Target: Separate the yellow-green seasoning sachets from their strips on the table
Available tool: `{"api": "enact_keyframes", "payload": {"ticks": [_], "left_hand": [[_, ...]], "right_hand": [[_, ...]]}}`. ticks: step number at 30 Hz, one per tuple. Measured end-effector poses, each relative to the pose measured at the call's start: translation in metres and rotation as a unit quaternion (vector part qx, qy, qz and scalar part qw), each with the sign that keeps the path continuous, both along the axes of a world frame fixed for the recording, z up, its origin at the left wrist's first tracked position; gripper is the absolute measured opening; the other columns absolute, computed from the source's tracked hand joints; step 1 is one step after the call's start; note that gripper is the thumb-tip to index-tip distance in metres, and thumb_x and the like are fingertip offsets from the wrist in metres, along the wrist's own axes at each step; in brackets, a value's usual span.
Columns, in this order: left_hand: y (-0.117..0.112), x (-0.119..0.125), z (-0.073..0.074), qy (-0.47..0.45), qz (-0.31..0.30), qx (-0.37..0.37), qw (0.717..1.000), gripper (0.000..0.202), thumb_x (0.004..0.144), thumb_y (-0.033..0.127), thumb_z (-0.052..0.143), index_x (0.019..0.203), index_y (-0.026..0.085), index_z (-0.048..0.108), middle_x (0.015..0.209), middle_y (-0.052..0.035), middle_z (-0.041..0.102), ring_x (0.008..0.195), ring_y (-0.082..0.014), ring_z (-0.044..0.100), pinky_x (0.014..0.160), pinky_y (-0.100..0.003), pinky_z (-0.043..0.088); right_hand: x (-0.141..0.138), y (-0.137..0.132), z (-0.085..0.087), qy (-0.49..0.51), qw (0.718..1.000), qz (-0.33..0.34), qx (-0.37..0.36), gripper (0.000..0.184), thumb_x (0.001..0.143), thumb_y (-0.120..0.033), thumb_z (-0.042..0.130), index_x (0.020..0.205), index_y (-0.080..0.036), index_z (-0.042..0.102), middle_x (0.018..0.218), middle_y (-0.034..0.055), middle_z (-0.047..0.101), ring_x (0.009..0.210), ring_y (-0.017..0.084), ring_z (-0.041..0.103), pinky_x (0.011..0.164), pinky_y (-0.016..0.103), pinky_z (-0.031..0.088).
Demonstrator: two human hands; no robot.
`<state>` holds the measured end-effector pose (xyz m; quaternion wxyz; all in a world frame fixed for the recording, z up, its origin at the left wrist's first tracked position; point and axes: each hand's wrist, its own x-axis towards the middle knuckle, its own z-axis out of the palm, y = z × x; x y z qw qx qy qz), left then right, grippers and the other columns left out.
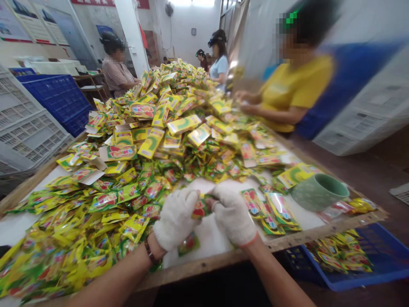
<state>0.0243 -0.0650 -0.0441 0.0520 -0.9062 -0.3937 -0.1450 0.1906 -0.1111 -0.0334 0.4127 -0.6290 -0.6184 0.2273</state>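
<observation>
Both my hands wear white knit gloves and meet over the near edge of the table. My left hand [177, 218] is closed on a small green-and-red candy packet [200, 207]. On the packet's other side, my right hand [234, 214] pinches its edge with the fingers curled. Under my left hand, another packet [189, 244] lies on the white tabletop [212, 238]. Several yellow-green packets [280, 209] lie flat to the right of my right hand. To the left spreads a heap of loose packets [73, 238].
A tall pile of small yellow cartons [183, 125] fills the table's middle. A green cup [319, 192] stands at the right corner. Below it, a blue crate [383, 256] holds packets. Several people work around the table, one in a yellow shirt [294, 85] at right. Crates [57, 98] stand at left.
</observation>
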Motion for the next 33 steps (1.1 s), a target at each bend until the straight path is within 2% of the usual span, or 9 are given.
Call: {"api": "enact_keyframes", "payload": {"ticks": [6,8,11,16,19,22,25,29,33], "left_hand": [[0.003,-0.001,0.005,-0.005,0.056,-0.011,0.998,0.039,0.070,0.030,0.064,0.106,0.018,0.054,0.097,-0.0089,0.058,0.088,-0.0270,0.056,0.076,-0.039,0.045],[0.004,-0.001,0.005,-0.011,0.055,-0.013,0.998,0.041,0.071,0.030,0.064,0.109,0.018,0.053,0.098,-0.0086,0.058,0.090,-0.0271,0.056,0.077,-0.039,0.045],[0.003,0.000,0.005,-0.029,0.055,-0.021,0.998,0.038,0.072,0.030,0.064,0.107,0.018,0.054,0.097,-0.0088,0.058,0.089,-0.0277,0.055,0.076,-0.040,0.046],[-0.005,-0.002,0.005,-0.151,0.002,-0.129,0.980,0.046,0.075,0.032,0.062,0.117,0.018,0.051,0.103,-0.0086,0.058,0.096,-0.0267,0.056,0.085,-0.041,0.046],[-0.011,-0.002,0.002,-0.269,-0.019,-0.307,0.913,0.029,0.086,0.031,0.050,0.113,0.021,0.054,0.109,-0.0075,0.061,0.103,-0.0235,0.057,0.092,-0.040,0.045],[-0.017,0.000,-0.005,-0.413,-0.001,-0.482,0.773,0.028,0.084,0.031,0.054,0.110,0.021,0.051,0.105,-0.0062,0.065,0.098,-0.0209,0.062,0.086,-0.036,0.050],[-0.023,0.005,-0.009,-0.527,0.002,-0.543,0.654,0.042,0.076,0.033,0.067,0.108,0.021,0.042,0.103,-0.0061,0.065,0.090,-0.0201,0.065,0.078,-0.034,0.054],[-0.028,0.010,-0.008,-0.578,0.012,-0.549,0.604,0.058,0.068,0.030,0.076,0.110,0.023,0.036,0.102,-0.0050,0.065,0.084,-0.0195,0.067,0.074,-0.034,0.055],[-0.030,0.009,-0.009,-0.576,0.015,-0.530,0.622,0.054,0.068,0.028,0.076,0.106,0.023,0.039,0.100,-0.0040,0.067,0.084,-0.0184,0.067,0.075,-0.033,0.055]], "right_hand": [[-0.006,-0.008,0.001,0.076,0.995,-0.059,0.008,0.025,0.083,-0.025,0.055,0.104,-0.020,0.068,0.098,0.0073,0.071,0.089,0.023,0.063,0.082,0.037,0.050],[-0.009,-0.012,0.003,0.157,0.986,-0.012,-0.062,0.033,0.083,-0.030,0.055,0.113,-0.019,0.065,0.097,0.0072,0.071,0.071,0.019,0.063,0.065,0.032,0.053],[-0.015,-0.015,0.005,0.260,0.950,0.078,-0.152,0.048,0.082,-0.035,0.055,0.128,-0.019,0.053,0.095,0.0051,0.069,0.043,0.007,0.049,0.040,0.022,0.044],[-0.013,-0.008,0.004,0.290,0.937,0.127,-0.147,0.033,0.081,-0.032,0.056,0.111,-0.018,0.056,0.082,0.0001,0.066,0.043,0.006,0.048,0.035,0.017,0.040],[-0.005,-0.006,-0.001,0.233,0.958,0.146,-0.083,0.022,0.081,-0.023,0.055,0.102,-0.020,0.061,0.092,0.0021,0.068,0.071,0.013,0.063,0.061,0.024,0.054],[0.000,-0.011,-0.005,0.161,0.984,0.079,-0.002,0.024,0.081,-0.020,0.053,0.103,-0.020,0.062,0.096,0.0038,0.068,0.085,0.018,0.064,0.081,0.033,0.053],[0.000,-0.020,-0.009,0.100,0.992,-0.050,0.056,0.023,0.081,-0.022,0.054,0.104,-0.019,0.059,0.089,0.0050,0.066,0.068,0.015,0.061,0.074,0.032,0.052],[-0.003,-0.026,-0.016,0.152,0.987,-0.044,-0.005,0.032,0.082,-0.028,0.055,0.111,-0.017,0.057,0.087,0.0064,0.068,0.070,0.018,0.064,0.065,0.030,0.053],[-0.001,-0.027,-0.019,0.137,0.990,-0.022,-0.014,0.024,0.081,-0.026,0.056,0.102,-0.017,0.063,0.094,0.0064,0.071,0.086,0.021,0.066,0.077,0.031,0.051]]}}
